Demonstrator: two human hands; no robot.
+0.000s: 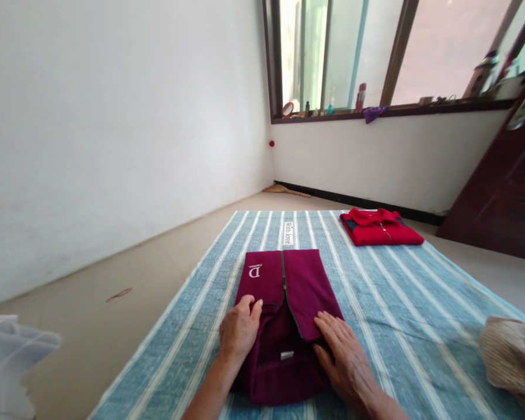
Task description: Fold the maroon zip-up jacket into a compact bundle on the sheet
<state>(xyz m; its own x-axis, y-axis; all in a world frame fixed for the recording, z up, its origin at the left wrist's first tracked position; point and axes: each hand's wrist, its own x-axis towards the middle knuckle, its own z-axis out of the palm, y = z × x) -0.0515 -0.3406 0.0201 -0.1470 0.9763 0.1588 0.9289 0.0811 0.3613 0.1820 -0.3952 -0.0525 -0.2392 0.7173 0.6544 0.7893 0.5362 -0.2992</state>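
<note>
Purple jacket [308, 280] lies folded at the near middle of the striped cloth [201, 326], and its zipper [284, 282] is open on the near part. The left hand [240, 328] pinches the left edge of the opening between thumb and fingers. The right hand [343, 353] rests on the right panel, fingers flat, thumb apart. Far right lies a folded red jacket [376, 230].

You get bright, soft daylight from window [378, 52], glass washed pale. Inside of maroon garment [310, 280] sinks into dim shadow. Wide-angle stretch leans door [503, 181] at your right. Beige cloth [511, 353] near right edge of surface [385, 291] looks smeared.
</note>
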